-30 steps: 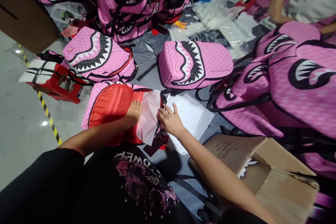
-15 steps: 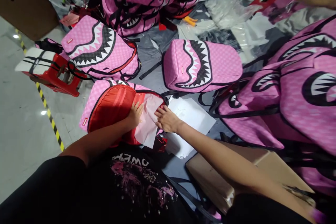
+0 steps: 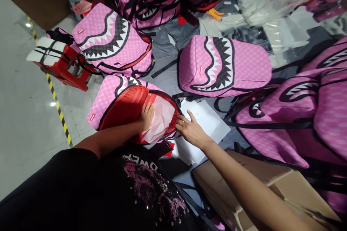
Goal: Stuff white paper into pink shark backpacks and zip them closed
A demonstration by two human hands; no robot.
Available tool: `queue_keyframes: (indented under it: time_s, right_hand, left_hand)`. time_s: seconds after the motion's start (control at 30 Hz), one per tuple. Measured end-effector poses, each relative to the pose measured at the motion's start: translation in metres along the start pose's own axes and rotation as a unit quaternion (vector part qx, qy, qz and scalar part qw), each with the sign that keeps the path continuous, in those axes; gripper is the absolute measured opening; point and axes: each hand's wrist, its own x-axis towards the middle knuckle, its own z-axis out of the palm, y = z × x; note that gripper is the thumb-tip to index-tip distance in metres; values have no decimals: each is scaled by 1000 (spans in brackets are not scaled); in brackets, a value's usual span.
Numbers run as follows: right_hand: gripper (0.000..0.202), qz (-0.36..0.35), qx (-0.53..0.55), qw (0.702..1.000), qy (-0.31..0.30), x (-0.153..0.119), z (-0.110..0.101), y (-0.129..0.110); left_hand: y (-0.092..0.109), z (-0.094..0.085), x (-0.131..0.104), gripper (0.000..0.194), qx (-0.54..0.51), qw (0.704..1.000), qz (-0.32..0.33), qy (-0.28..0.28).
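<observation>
A: Where's the open backpack (image 3: 104, 95)?

B: Nine o'clock of view centre. Left hand (image 3: 148, 116) lies on the tissue (image 3: 162, 117) inside, fingers laid open, likely keeping it flat.

A: Right hand (image 3: 190, 129)?

B: At the backpack's three-o'clock rim, apparently steadying the mouth. Fingers bent; can't tell if they pinch.

A: Hidden?

B: Whatever's under the tissue. Carton (image 3: 294, 189) at half past four: right arm (image 3: 241, 177) crosses it, contents unseen.

On the grey-covered desk (image 3: 160, 55) lie an open red-lined backpack (image 3: 125, 106), other pink shark-mouth backpacks (image 3: 251, 61), white paper sheets (image 3: 213, 115) and clear plastic (image 3: 256, 5).
</observation>
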Motion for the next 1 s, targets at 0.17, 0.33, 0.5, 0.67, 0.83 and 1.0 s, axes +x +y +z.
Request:
queue_keyframes:
  time_s: [0.17,0.33,0.5,0.67,0.83,1.0]
  right_hand:
    - [22,-7,10,999,43,5,9,-4]
    - [22,-8,5,999,39,6,6,-4]
    - [23,3,1,999,41,5,10,-6]
    - [22,13,6,999,52,5,11,-7]
    - [23,16,16,998,52,3,12,-8]
    - [22,26,23,996,78,2,16,-7]
  left_hand:
    - [13,-3,-7,52,-23,994,106,6]
    - [19,7,-8,98,22,987,157,-40]
    - [24,12,-5,95,48,988,132,-57]
    - [37,18,-5,80,62,984,166,-32]
    - [42,18,-2,69,94,979,165,-74]
    - [38,-13,21,52,67,983,169,33]
